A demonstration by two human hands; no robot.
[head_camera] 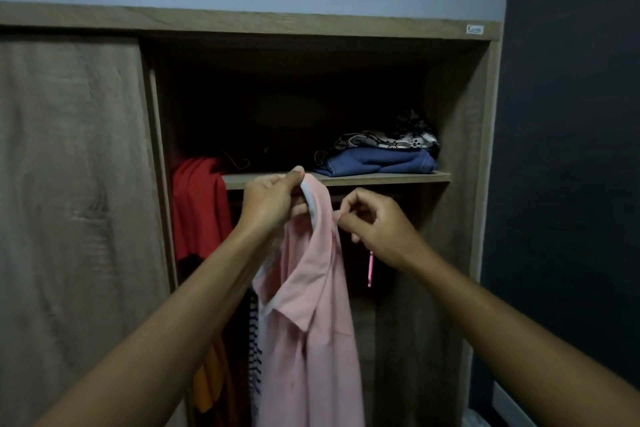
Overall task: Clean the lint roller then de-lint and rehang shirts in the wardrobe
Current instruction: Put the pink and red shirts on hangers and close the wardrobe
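A pink polo shirt point(311, 322) with white trim hangs down in front of the open wardrobe point(460, 149), just under its shelf. My left hand point(273, 199) grips the top of the shirt near its white-edged collar. My right hand point(372, 224) pinches the shirt's other side at about the same height. A pink hanger piece point(370, 269) pokes out below my right hand; most of it is hidden. No lint roller is in view.
A red shirt point(199, 208) hangs at the left inside, with an orange garment point(211, 381) and a striped one point(254, 340) lower down. Folded blue and patterned clothes point(377, 159) lie on the shelf point(346, 179). The sliding door point(69, 201) covers the left half.
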